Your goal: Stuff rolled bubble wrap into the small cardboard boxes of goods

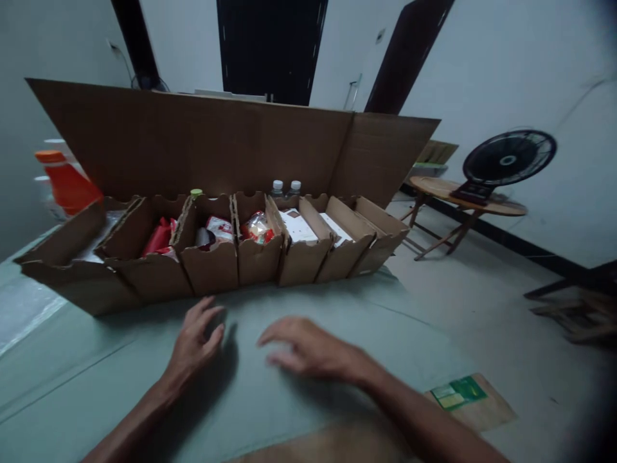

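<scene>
My left hand (196, 337) hovers over the pale green tabletop (270, 411), fingers apart and holding nothing, just in front of a row of cardboard bins (212, 270). To its right, my right hand (303, 347) is also bare, thumb and fingers curved apart and slightly blurred. Inside the bins lie a red packet (159, 236), a white and red packet (220, 228), a clear and red food bag (259, 228), and white boxes or cards (297, 225). Clear plastic (103, 235) shows in the leftmost bin. The rightmost bin's inside is mostly hidden.
A tall cardboard panel (216, 148) stands behind the bins. Bottles, one with an orange cap (72, 183), stand at the left. A brown paper bag (470, 402) lies by the table's right edge. Beyond, a black fan (508, 159) rests on a wooden table (475, 199).
</scene>
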A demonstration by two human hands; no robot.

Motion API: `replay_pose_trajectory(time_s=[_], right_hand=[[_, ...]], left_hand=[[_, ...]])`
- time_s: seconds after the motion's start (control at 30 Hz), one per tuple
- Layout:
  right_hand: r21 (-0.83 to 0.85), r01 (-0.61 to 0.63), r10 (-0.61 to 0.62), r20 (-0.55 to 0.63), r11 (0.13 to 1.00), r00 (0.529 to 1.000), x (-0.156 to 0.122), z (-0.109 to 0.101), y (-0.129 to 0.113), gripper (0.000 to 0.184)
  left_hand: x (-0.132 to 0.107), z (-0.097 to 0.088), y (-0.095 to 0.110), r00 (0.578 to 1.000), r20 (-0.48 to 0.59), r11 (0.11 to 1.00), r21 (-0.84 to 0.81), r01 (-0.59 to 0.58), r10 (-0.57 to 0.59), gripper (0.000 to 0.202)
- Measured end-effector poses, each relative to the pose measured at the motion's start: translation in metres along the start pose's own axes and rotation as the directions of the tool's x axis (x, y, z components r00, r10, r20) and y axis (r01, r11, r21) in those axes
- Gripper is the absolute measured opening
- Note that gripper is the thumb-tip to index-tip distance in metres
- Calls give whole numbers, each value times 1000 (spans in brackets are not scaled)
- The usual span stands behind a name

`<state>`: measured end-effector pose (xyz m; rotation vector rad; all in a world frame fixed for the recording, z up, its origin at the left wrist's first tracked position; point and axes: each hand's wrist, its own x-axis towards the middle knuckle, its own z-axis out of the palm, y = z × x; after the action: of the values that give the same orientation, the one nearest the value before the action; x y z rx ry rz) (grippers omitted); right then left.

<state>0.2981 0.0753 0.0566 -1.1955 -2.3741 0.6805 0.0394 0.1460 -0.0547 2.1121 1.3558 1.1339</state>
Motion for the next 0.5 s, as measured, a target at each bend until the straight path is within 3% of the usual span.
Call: replay_pose_trajectory(time_s=[0.03,0.07,0.13,0.2,0.23,0.33,0.43,0.5], right_hand=[[-20,-119,115,-157,993,981,-12,-38,16,25],[-45,-218,195,-302,975,933,-21,-77,34,27],[-165,-412,262,-554,896,790,-33,-150,72,29],[-306,-642,365,-620,703,695,-37,-208,112,30],[-365,-710,445,-585,602,678,-37,-228,131,29],[-420,-747,608,-436,515,664,-29,-258,180,15],[-416,-762,706,-318,497,633,-21,-257,216,9],[-395,-782,722,-325,483,610,-19,-251,233,17]], left_hand=[[7,20,12,997,17,997,-26,-74,74,28],[13,39,22,990,37,989,-51,-136,138,27],[18,72,36,969,76,969,-85,-231,237,28],[16,92,41,948,120,954,-84,-288,296,28],[13,98,40,943,131,951,-72,-300,307,27],[9,102,35,952,120,960,-31,-279,281,25],[10,97,33,958,116,965,-25,-262,263,23],[11,96,35,955,134,964,-30,-265,267,23]])
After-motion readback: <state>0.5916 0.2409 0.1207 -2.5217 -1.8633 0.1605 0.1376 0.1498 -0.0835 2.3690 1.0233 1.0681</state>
